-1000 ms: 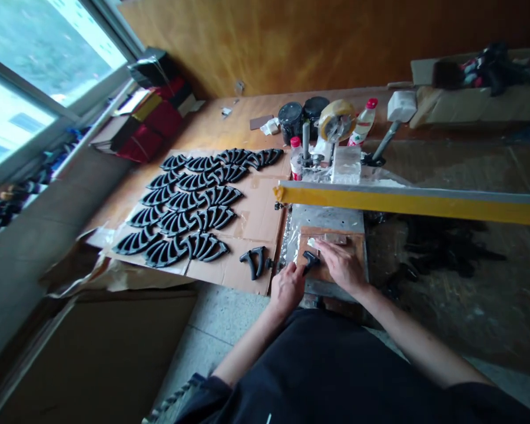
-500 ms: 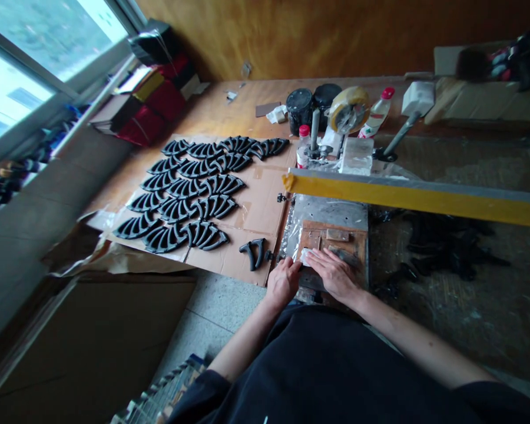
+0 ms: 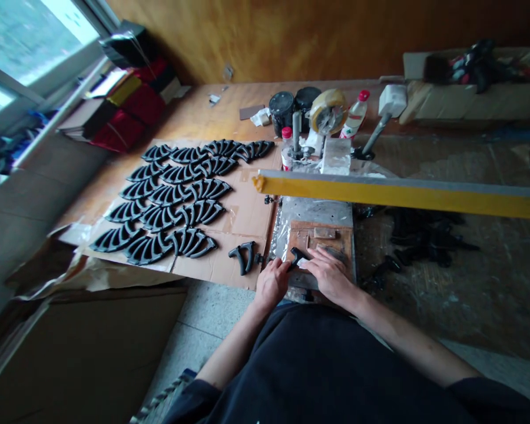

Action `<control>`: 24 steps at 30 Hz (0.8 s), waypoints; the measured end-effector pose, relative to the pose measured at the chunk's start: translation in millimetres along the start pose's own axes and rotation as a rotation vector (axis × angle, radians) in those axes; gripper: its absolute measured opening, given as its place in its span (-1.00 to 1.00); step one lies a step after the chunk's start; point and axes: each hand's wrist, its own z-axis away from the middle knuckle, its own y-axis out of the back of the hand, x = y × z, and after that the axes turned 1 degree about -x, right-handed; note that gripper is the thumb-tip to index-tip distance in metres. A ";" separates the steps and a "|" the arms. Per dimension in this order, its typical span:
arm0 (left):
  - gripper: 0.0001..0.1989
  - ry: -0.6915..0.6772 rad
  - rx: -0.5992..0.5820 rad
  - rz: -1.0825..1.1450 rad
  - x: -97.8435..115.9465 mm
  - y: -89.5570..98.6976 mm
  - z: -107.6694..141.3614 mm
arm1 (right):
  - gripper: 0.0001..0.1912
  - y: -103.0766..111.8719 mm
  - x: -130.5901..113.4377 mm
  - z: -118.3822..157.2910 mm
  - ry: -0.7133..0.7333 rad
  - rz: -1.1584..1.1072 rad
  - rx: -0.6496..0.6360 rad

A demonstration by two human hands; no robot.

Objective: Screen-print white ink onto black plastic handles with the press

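My left hand is closed around one end of a black curved handle-like part. The part's other end rests over a brown board on a grey metal plate. In my right hand, the fingers press a white cloth or tissue beside the part; its exact material is unclear. A similar pair of black parts lies on cardboard left of my hands. Beyond it, many more black parts are laid in overlapping rows.
A yellow-edged bar crosses above the plate. Behind it stand dark tubs, a tape roll and a red-capped bottle. To the right lies a pile of black parts. Boxes sit by the window.
The black part between my hands now shows where the white cloth covered it. My right fingers have drawn back a little with the cloth. The whole view has shifted slightly.
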 end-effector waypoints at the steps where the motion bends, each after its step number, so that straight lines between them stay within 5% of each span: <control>1: -0.82 0.000 0.002 0.030 -1.6 0.9 0.1 | -0.62 8.3 -2.8 4.0 -0.041 -0.080 -0.003; 7: -0.79 0.019 -0.020 0.325 11.7 22.0 -13.1 | -0.67 41.5 18.6 61.0 -0.456 -0.699 0.081; 13: -0.79 -0.212 -0.038 0.397 99.7 26.8 -70.5 | -0.54 63.5 75.3 132.7 -0.906 -1.177 0.704; 17: -0.65 -0.337 0.125 0.456 143.5 25.3 -92.6 | -0.59 82.0 98.1 155.7 -0.896 -1.316 1.126; 20: -0.70 -0.377 0.233 0.434 131.4 22.2 -87.7 | -0.68 82.4 109.5 157.4 -0.851 -1.296 1.198; 24: -0.79 -0.124 0.357 0.377 59.6 6.9 -57.8 | -0.71 69.7 115.0 143.2 -0.894 -1.319 1.032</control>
